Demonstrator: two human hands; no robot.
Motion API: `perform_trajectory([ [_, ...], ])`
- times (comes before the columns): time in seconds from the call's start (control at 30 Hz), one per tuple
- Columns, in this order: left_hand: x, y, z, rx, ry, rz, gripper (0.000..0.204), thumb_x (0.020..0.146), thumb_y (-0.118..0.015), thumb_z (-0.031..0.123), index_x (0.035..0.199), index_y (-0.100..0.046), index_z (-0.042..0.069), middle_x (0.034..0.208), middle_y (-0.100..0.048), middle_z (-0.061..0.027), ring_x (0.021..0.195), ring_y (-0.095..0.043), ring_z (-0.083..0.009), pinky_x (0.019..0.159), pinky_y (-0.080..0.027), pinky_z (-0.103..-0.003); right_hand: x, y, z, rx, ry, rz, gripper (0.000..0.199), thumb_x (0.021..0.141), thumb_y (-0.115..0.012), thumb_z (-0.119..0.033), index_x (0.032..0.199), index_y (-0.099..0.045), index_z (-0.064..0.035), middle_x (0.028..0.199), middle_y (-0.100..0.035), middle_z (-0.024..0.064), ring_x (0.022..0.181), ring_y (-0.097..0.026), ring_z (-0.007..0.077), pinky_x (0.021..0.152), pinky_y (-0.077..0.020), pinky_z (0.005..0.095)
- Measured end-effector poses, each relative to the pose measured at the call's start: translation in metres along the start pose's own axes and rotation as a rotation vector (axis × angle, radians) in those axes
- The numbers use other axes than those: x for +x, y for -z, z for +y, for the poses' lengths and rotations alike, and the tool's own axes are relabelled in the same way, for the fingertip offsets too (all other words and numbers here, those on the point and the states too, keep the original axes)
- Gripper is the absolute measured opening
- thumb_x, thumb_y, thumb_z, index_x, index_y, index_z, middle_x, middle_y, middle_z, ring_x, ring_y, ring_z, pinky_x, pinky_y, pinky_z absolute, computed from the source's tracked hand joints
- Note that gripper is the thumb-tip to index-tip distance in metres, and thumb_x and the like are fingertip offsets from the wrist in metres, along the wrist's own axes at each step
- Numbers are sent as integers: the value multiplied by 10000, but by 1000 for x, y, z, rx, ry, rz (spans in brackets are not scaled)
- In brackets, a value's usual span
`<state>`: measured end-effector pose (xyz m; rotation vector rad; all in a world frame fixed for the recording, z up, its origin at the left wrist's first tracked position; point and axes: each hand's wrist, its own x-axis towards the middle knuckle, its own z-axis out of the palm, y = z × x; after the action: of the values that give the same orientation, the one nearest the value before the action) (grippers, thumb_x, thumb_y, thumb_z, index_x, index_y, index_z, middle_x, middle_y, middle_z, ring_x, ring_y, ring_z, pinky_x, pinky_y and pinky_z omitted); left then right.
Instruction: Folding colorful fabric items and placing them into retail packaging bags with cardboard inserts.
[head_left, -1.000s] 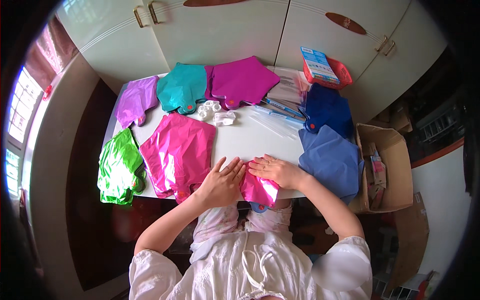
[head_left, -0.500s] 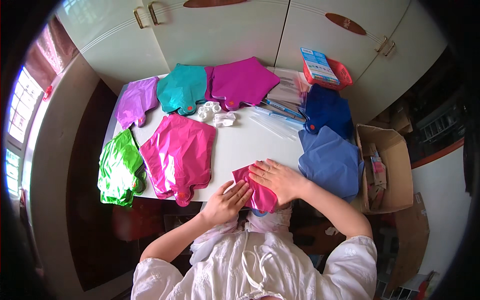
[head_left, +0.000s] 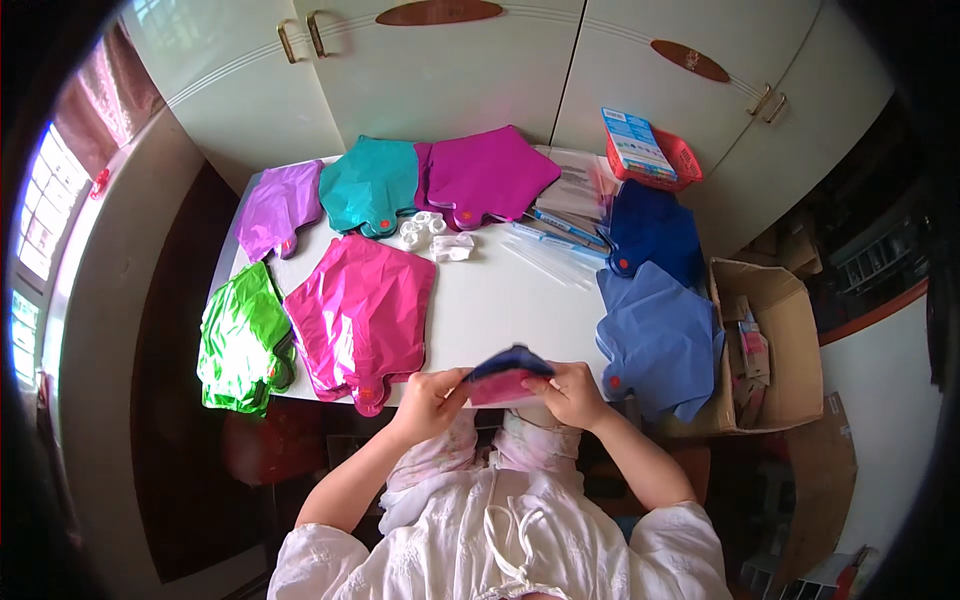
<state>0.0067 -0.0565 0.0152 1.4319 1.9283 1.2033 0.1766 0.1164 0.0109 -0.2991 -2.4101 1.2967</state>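
Above the table's near edge, a folded bundle of foil balloons (head_left: 500,387) is raised and tilted, pink on its near face and dark blue along its upper edge. My left hand (head_left: 430,402) pinches its left end. At the right end, my right hand (head_left: 578,396) grips it with the thumb on the near face. Flat star-shaped foil balloons lie in stacks around: a pink stack (head_left: 365,310) left of my left hand, a light blue stack (head_left: 657,340) beyond my right hand, and a dark blue stack (head_left: 655,230) behind that.
Green (head_left: 240,345), lilac (head_left: 278,205), teal (head_left: 370,180) and magenta (head_left: 490,172) balloon stacks line the left and back. White ribbon rolls (head_left: 420,230), clear plastic sticks (head_left: 552,257) and a red basket (head_left: 682,160) are behind. A cardboard box (head_left: 800,340) stands right of the white table (head_left: 500,300).
Both hands were pressing the pink foil flat at the table edge. Now they hold the folded bundle up by its two ends, and its dark blue side shows.
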Motion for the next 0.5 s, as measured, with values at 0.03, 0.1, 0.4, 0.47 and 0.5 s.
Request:
perform_trajectory([
  [0.03, 3, 0, -3, -114, 27, 25, 67, 827, -632, 5, 888, -644, -19, 679, -627, -62, 565, -511, -108, 491, -394, -257, 1, -1, -3, 57, -124, 11, 162, 825, -678, -160, 869, -663, -4, 650, -613, 144, 533, -562, 210, 528, -430, 311],
  [0.1, 8, -2, -13, -343, 82, 74, 66, 851, -647, 24, 817, -642, -32, 697, -628, -3, 582, -444, -37, 503, -366, -226, 4, -9, 4, 200, -143, 59, 194, 867, -650, -175, 829, -654, 15, 602, -605, 88, 540, -483, 100, 525, -419, 272],
  [0.4, 22, 0, -17, -739, 262, 66, 98, 846, -671, 69, 851, -684, -27, 720, -630, 10, 660, -547, -36, 593, -464, -201, 14, -6, 4, 402, -329, -71, 189, 899, -618, -148, 944, -668, 29, 829, -639, -18, 749, -527, 47, 677, -455, 226],
  [0.47, 22, -1, -19, -754, 255, 84, 92, 841, -673, 62, 864, -687, -26, 731, -639, 3, 665, -556, -42, 597, -470, -206, 13, -5, 6, 521, -299, -96, 209, 911, -601, -153, 971, -655, 39, 865, -644, 1, 775, -550, 60, 705, -463, 227],
  [0.5, 22, -1, -19, -772, 250, 92, 90, 840, -674, 59, 868, -688, -25, 737, -643, -1, 668, -560, -44, 602, -473, -206, 14, -2, 4, 633, -291, -67, 219, 919, -588, -160, 983, -652, 40, 872, -643, 5, 784, -549, 61, 714, -460, 225],
])
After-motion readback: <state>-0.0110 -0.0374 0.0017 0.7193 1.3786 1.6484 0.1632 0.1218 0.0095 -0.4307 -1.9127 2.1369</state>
